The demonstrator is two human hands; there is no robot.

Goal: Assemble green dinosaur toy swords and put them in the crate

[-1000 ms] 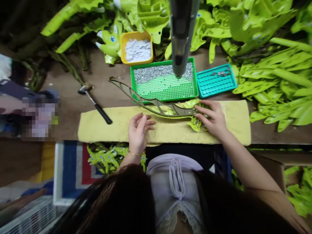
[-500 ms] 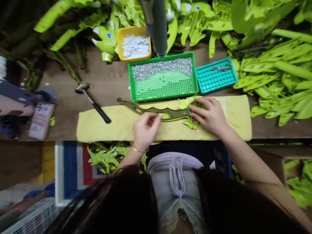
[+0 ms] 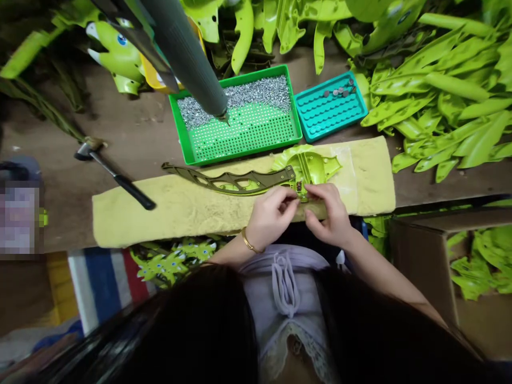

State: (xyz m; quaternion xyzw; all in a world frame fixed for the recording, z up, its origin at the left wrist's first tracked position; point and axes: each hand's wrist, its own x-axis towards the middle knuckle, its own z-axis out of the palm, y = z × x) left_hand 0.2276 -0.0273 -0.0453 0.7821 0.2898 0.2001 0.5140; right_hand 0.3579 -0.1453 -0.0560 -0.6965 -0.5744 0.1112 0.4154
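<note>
While on the plastic sword (image 3: pixel 240 182), left hand (image 3: pixel 272 210) beside right hand (image 3: pixel 326 213)

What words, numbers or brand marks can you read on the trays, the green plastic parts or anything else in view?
None can be read. The pixelated patch at the far left is too blurred to read. The green tray and the teal tray show no lettering that I can make out.
</note>
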